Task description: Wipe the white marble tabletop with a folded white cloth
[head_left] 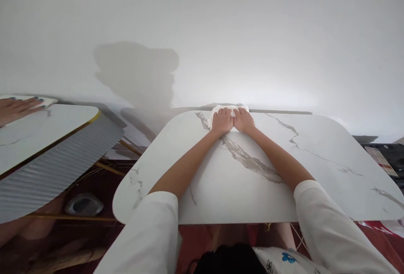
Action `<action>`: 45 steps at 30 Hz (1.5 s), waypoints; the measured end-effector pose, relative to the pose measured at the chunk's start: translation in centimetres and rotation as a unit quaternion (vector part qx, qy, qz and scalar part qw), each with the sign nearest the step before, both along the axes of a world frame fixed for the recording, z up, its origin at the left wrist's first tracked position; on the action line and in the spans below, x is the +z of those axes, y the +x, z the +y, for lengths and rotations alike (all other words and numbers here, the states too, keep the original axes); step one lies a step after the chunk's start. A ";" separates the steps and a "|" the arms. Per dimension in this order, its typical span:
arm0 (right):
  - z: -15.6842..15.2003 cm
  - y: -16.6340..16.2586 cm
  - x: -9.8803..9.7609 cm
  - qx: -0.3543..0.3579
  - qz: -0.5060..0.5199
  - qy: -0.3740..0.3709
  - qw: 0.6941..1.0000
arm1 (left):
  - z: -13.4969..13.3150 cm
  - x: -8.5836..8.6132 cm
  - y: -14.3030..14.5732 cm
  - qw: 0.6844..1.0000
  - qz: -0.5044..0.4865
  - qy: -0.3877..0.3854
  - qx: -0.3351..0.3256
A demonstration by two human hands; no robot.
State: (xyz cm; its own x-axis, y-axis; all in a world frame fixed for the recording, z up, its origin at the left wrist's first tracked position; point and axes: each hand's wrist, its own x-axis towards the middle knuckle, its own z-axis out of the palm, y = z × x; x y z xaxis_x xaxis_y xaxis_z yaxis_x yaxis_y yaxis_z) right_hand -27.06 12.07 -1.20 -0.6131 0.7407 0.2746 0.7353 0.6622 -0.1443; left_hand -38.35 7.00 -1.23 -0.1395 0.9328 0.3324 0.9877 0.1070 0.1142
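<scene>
Both my arms reach straight out over a white marble-patterned tabletop (208,181). Near its far edge, my left hand (222,120) lies palm down on a crumpled white tissue (215,110). Right beside it, my right hand (243,119) rests palm down on the same tissue, the thumbs meeting in the middle. The fingers of both hands are laid out forward and fairly flat. Ragged tissue edges show past the fingertips and at the left side; the part under the palms is hidden.
A white wall (252,34) rises behind the tabletop. At left, another person's hand (19,110) lies on a white cloth or tissue on a second marble-patterned table (59,126) with gold trim. A black item (383,158) stands at the right, and a clear-topped object (83,204) lies low between the tables.
</scene>
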 end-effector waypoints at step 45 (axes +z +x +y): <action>-6.5 6.9 -0.6 -0.062 -0.003 0.004 0.998 | -5.6 -0.3 6.6 0.999 0.008 0.010 -0.043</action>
